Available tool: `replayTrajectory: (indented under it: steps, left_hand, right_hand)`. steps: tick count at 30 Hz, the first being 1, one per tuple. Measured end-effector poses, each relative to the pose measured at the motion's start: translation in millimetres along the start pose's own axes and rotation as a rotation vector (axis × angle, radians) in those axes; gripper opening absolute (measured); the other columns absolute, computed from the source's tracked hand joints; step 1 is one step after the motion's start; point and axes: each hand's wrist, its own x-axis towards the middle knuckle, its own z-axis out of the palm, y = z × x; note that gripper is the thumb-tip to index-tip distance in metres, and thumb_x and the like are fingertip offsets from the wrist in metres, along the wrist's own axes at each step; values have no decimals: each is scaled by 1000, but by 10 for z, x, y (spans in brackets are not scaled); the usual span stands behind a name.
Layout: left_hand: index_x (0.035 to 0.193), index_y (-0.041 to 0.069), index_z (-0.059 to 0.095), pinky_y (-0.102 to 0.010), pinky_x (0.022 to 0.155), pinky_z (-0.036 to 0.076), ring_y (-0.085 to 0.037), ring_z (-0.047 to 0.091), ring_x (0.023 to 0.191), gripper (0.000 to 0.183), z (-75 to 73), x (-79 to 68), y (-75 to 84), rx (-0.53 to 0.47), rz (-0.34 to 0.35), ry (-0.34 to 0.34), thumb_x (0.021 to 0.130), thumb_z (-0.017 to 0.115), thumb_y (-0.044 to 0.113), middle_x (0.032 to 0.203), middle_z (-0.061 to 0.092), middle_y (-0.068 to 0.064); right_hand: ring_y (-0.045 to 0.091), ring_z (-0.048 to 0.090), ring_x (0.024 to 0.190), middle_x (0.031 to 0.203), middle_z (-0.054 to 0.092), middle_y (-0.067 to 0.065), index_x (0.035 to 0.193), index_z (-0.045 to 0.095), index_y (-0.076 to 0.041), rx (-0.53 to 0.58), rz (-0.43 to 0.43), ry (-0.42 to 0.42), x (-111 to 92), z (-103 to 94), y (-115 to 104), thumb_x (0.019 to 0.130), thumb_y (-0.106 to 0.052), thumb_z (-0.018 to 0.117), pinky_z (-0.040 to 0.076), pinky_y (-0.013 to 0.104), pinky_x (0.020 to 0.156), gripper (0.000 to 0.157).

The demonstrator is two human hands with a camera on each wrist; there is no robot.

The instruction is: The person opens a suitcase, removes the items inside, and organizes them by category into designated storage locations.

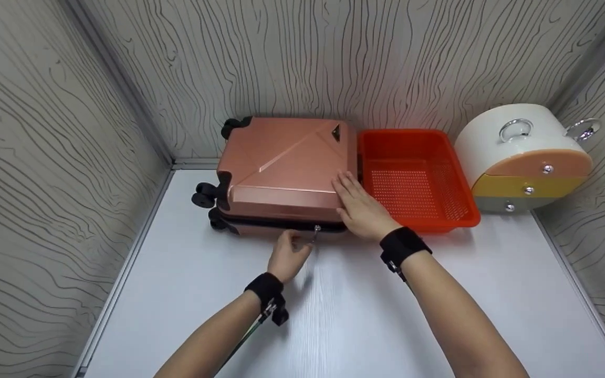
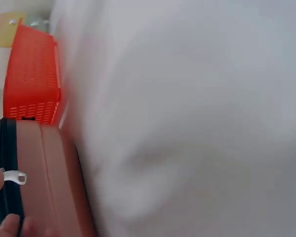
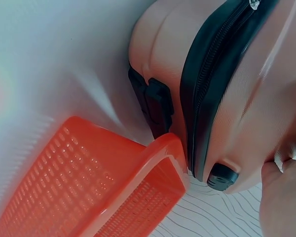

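A pink hard-shell suitcase (image 1: 287, 163) lies flat on the table, its black zipper band (image 3: 207, 84) facing the front. My left hand (image 1: 288, 257) is at that front side. Its thumb touches the metal zipper pull (image 2: 15, 177), while the other fingers, loosely bent, stand apart from the thumb beside the band. My right hand (image 1: 365, 212) rests with extended fingers on the suitcase's front right corner. Only part of the right hand shows in the right wrist view, at the edge. The zipper runs around the corner toward the suitcase's right side.
Right of the suitcase, close against it, stands a red perforated plastic basket (image 1: 460, 202). Farther right is a white rounded box (image 1: 491, 126) with orange, yellow and grey-green drawers. Black wheels (image 1: 205, 195) jut from the suitcase's left end. Wood-patterned panels enclose the white table (image 1: 344, 325).
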Motion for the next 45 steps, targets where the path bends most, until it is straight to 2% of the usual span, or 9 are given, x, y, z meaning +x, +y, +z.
replayTrajectory:
  steps: [4, 7, 11, 14, 21, 26, 33, 40, 45]
  left_hand:
    - [129, -5, 56, -43, 86, 56, -32, 67, 101, 48, 157, 80, 13, -199, -112, -45, 96, 72, 25, 112, 69, -15]
    - [121, -2, 63, -37, 79, 57, -26, 69, 91, 41, 223, 122, 31, -225, -130, -26, 94, 75, 26, 103, 71, -10]
    - [110, 3, 70, -31, 73, 55, -15, 67, 81, 27, 246, 175, 81, -133, -93, -2, 96, 73, 26, 91, 72, -2]
    - [107, 2, 72, -32, 71, 56, -14, 68, 77, 20, 245, 202, 120, -86, -53, -5, 100, 68, 21, 86, 72, -1]
    - [117, -1, 73, -30, 70, 57, -18, 70, 77, 27, 212, 217, 103, -57, 2, -31, 104, 62, 19, 87, 72, -4]
    - [113, 1, 75, -31, 68, 55, -12, 65, 71, 26, 167, 200, 76, -3, 19, -35, 104, 61, 20, 84, 72, -3]
    - [103, 9, 78, -29, 64, 51, -8, 62, 66, 22, 110, 198, 75, 100, 64, -54, 104, 60, 20, 78, 71, 4]
    - [104, 12, 81, -31, 64, 53, -5, 64, 67, 20, 39, 200, 78, 203, 93, -22, 102, 65, 24, 80, 74, 5]
    - [109, 10, 80, -35, 69, 55, -7, 67, 70, 22, -29, 207, 72, 192, 68, -17, 101, 67, 25, 87, 77, -1]
  right_hand:
    - [29, -3, 156, 171, 1, 14, 163, 10, -4, 3, -18, 21, 5, 35, -6, 108, -24, 48, 9, 45, 124, 70]
    - [29, -3, 156, 171, 1, 14, 163, 10, -4, 8, -22, 29, 8, 41, -21, 107, -24, 48, 8, 44, 124, 71]
    - [29, -2, 156, 171, 2, 14, 164, 10, -4, 1, -22, 48, -2, 39, -20, 106, -26, 53, 10, 45, 124, 75]
    - [29, 0, 156, 171, 4, 15, 164, 12, -3, -18, -19, 69, -15, 41, -15, 104, -28, 58, 11, 45, 124, 79]
    - [32, 11, 156, 168, 17, 18, 161, 25, -1, -83, 3, 150, -10, 66, -84, 102, -31, 65, 18, 47, 123, 77]
    - [34, 20, 154, 164, 28, 20, 157, 34, 2, -137, -1, 196, -6, 66, -173, 100, -30, 67, 21, 47, 122, 74]
    - [33, 17, 154, 168, 20, 17, 161, 25, 0, -262, -59, 184, 30, 109, -207, 98, -35, 71, 13, 44, 124, 86]
    - [33, 20, 153, 167, 23, 16, 162, 24, -3, -261, -53, 182, 48, 140, -200, 99, -28, 71, 15, 43, 124, 83]
    - [32, 20, 154, 167, 23, 16, 162, 23, -4, -255, -52, 172, 58, 135, -200, 99, -29, 70, 16, 43, 123, 82]
